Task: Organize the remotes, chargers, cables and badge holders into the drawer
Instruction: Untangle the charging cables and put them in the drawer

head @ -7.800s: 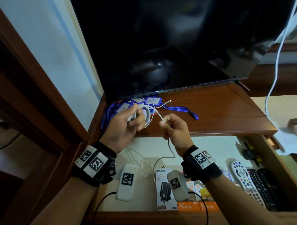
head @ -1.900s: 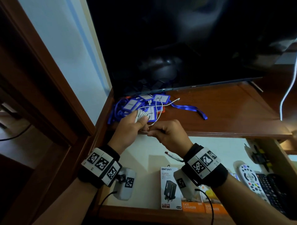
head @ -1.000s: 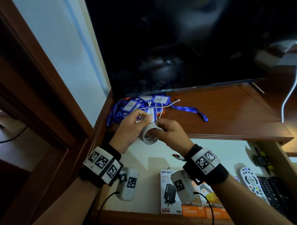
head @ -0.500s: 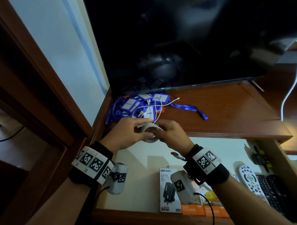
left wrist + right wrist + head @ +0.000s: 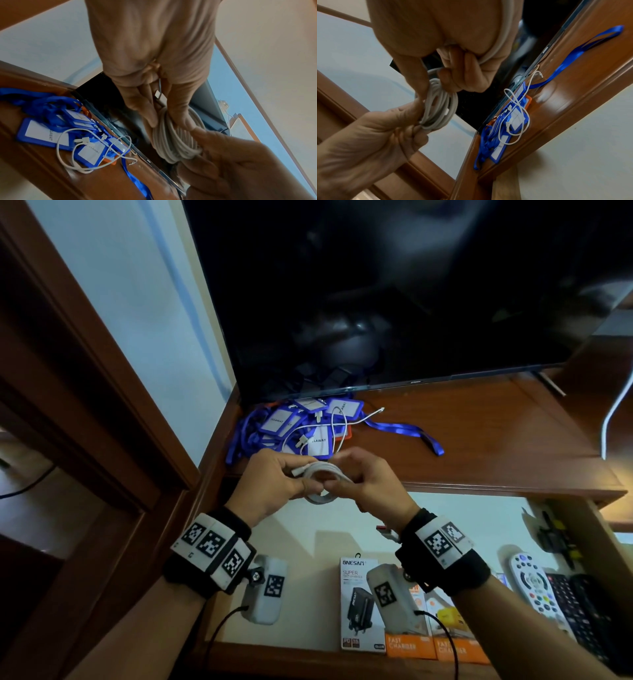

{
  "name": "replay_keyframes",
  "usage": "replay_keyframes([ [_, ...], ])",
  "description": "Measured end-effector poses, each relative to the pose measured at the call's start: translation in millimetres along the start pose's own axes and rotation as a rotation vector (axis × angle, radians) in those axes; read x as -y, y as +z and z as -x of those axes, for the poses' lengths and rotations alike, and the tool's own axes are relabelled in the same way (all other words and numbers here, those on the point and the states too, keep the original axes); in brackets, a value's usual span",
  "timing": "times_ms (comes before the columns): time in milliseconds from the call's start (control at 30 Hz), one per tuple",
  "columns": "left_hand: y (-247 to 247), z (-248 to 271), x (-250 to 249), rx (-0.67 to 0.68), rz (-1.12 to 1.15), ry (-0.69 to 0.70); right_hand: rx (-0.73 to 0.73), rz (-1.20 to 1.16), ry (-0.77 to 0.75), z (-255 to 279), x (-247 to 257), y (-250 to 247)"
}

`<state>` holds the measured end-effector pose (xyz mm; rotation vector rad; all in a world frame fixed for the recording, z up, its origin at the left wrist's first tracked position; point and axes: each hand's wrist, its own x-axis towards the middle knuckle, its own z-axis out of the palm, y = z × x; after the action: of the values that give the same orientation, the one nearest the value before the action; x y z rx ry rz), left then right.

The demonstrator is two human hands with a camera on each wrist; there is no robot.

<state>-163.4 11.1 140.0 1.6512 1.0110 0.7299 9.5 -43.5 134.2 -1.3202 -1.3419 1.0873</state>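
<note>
Both hands are holding a coil (image 5: 320, 482) of white cable in the air, just in front of the shelf's front edge and above the open drawer (image 5: 308, 529). The left hand (image 5: 270, 484) is pinching the coil's left side with one plug end lying between its fingers; the right hand (image 5: 371, 484) is gripping the opposite side, fingers curled through the loops. Each grip is closed on the coil.

Risks, as judged from this position:
- The coil is being kept together by finger pressure alone; no tie is visible. If either grip is loosening, the loops are likely springing apart and spilling into the drawer.
- The free plug end could slip out and start the unwinding.
- The second cable (image 5: 337, 428), thin and loose, is lying across the badge holders (image 5: 294, 422) at the shelf's back left corner, and may drag them along when lifted.
- The lanyards are tangled and could snag.

The chargers (image 5: 359, 604) are sitting boxed along the drawer's front edge, the remotes (image 5: 534, 583) at its right side.

Changes since the earliest picture: the cable was then only partly wound, a long tail hanging into the drawer; it is now fully gathered. Over the last second the coil is turning from upright to nearly flat, and the left hand is moving from above it to its side. The badge holders and thin cable are remaining where they were.
</note>
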Motion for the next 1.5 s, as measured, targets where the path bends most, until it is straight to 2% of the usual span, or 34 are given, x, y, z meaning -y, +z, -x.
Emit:
replay_keyframes([
  [67, -2.2, 0.8, -0.6, 0.004, -0.080, 0.033, -0.024, -0.052, -0.037, 1.0, -1.4, -5.3],
  [167, -6.5, 4.0, -3.0, 0.082, -0.210, 0.050, -0.025, -0.069, -0.114, 3.0, -6.4, -14.2],
  [233, -7.3, 6.8, -6.1, 0.172, -0.194, 0.014, -0.029, 0.017, -0.167, 2.8, -12.9, -17.1],
  [333, -6.5, 8.6, -9.1, 0.275, -0.145, 0.004, -0.126, 0.305, -0.265, -0.6, -26.0, -15.5],
  [367, -5.6, 8.8, -9.8, 0.273, -0.133, 0.015, -0.163, 0.369, -0.294, -1.0, -28.2, -13.4],
  [433, -3.9, 8.5, -10.0, 0.230, -0.120, 0.049, -0.180, 0.315, -0.324, -1.4, -29.0, -8.7],
  [533, -1.4, 8.4, -7.6, 0.138, -0.114, 0.105, -0.157, 0.158, -0.265, -2.3, -27.5, -4.7],
  [667, 2.1, 8.3, -4.8, 0.041, -0.056, 0.107, -0.118, -0.003, -0.127, -0.5, -20.5, -3.0],
  [800, 7.2, 10.3, -3.1, -0.088, -0.083, 0.155, -0.012, -0.349, 0.066, 6.1, -9.1, -5.2],
  [900, 9.2, 10.6, -0.8, -0.117, -0.107, 0.170, 0.036, -0.312, 0.036, 10.1, -6.9, -5.3],
  [1000, 12.8, 11.2, 0.0, -0.131, -0.112, 0.160, -0.007, -0.280, 0.011, 11.2, -8.6, -3.2],
  [1167, 16.7, 9.0, 0.8, -0.131, -0.152, 0.186, -0.081, -0.365, 0.057, 10.9, -7.7, -0.7],
  [1267, 16.1, 7.2, 4.2, -0.144, -0.210, 0.206, -0.065, -0.435, 0.104, 11.6, -4.4, 0.7],
  [1367, 15.9, 5.5, 8.7, -0.184, -0.193, 0.220, -0.028, -0.497, 0.110, 12.2, -2.5, 3.4],
  [1500, 16.5, 6.5, 12.4, -0.174, -0.189, 0.239, -0.023, -0.623, 0.128, 12.8, 0.4, 5.6],
])
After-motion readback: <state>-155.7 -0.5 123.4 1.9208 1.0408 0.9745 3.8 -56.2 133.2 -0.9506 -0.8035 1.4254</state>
